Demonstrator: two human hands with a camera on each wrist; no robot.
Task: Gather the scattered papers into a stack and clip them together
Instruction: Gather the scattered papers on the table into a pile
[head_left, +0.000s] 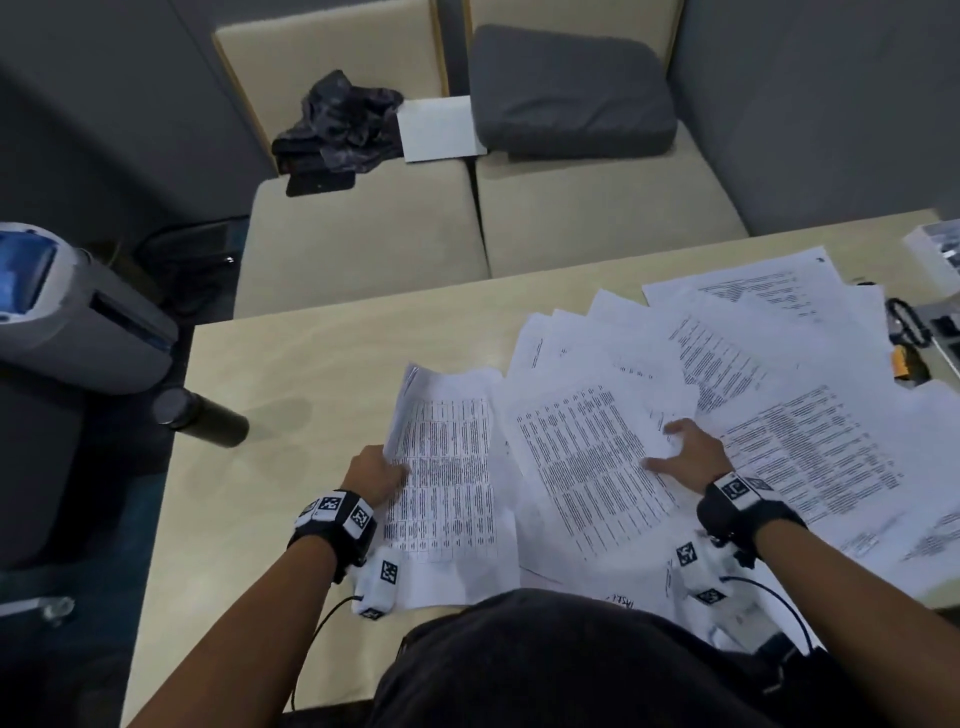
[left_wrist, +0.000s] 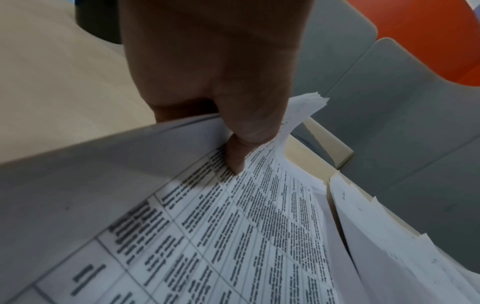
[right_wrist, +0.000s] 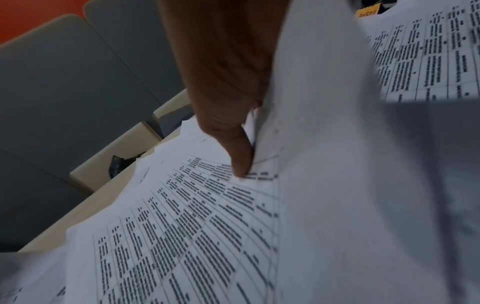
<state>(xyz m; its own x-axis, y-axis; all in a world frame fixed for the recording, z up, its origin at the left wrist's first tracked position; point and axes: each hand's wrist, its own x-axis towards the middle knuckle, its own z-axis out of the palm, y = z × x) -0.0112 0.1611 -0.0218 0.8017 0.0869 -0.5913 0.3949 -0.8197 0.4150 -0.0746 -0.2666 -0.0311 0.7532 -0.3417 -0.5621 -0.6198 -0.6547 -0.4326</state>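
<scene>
Many printed sheets (head_left: 753, 364) lie fanned over the right half of a pale wooden table (head_left: 311, 364). My left hand (head_left: 389, 474) grips the left edge of a thin stack of table-printed pages (head_left: 447, 467), which curls up off the table. The left wrist view shows the thumb (left_wrist: 235, 156) on top of this stack (left_wrist: 233, 236), with the fingers hidden underneath. My right hand (head_left: 685, 453) pinches the right edge of one tilted sheet (head_left: 587, 462) beside the stack. In the right wrist view the thumb (right_wrist: 241, 162) presses on that sheet (right_wrist: 194, 226), and lifted paper covers the fingers.
A black bottle (head_left: 202, 415) lies at the table's left edge. Small black and yellow items (head_left: 906, 358) and a white box (head_left: 935, 249) sit at the far right. Beige seats (head_left: 363, 234) with a grey cushion (head_left: 571, 88), dark cloth (head_left: 343, 124) and a white sheet (head_left: 439, 130) stand beyond.
</scene>
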